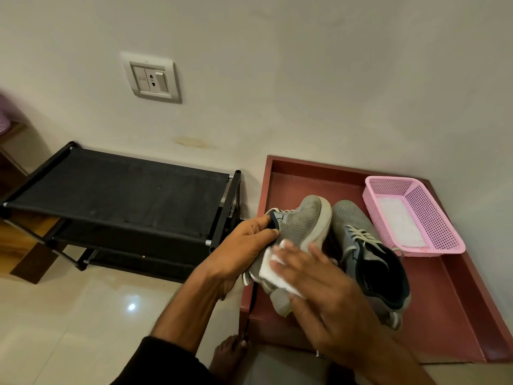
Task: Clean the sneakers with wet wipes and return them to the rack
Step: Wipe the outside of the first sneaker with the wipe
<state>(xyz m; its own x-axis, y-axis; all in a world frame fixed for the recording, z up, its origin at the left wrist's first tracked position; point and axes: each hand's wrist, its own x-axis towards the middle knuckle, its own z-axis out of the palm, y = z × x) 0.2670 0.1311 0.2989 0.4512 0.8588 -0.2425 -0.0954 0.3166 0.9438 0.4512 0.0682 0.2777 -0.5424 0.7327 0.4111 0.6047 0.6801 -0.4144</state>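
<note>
Pale wall and glossy tile frame your view, with a red tray (458, 315) at 4 o'clock and the black rack (116, 187), its top shelf bare, at 9 o'clock. Your left hand (244, 245) grips one sneaker (302, 226) by its collar, tilted on edge over the tray. Your right hand (327, 290) presses a wipe (270, 270) flat against its side, fingers straight. The second sneaker (369, 251) sits in the tray just beside it, at 3 o'clock. A pink basket (433, 218) with white wipes lies at 2 o'clock. You look mid-clean on the first; the other shoe and racking both probably remain.
</note>
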